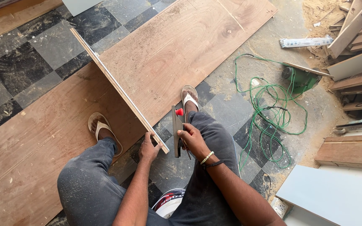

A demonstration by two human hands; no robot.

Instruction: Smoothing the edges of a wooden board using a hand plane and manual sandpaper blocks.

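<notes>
Long thin wooden strip [118, 86], pale-edged, perhaps laminate-faced, spans the plywood sheet [181, 46].

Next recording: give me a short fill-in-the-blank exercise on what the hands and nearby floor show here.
1. The left hand grips the near end of a long ____ strip lying across the plywood sheet.
2. The right hand holds a dark tool with a ____ knob.
3. The tangled cable on the floor is ____.
4. The feet wear ____.

Missing words: wooden; red; green; sandals
</notes>
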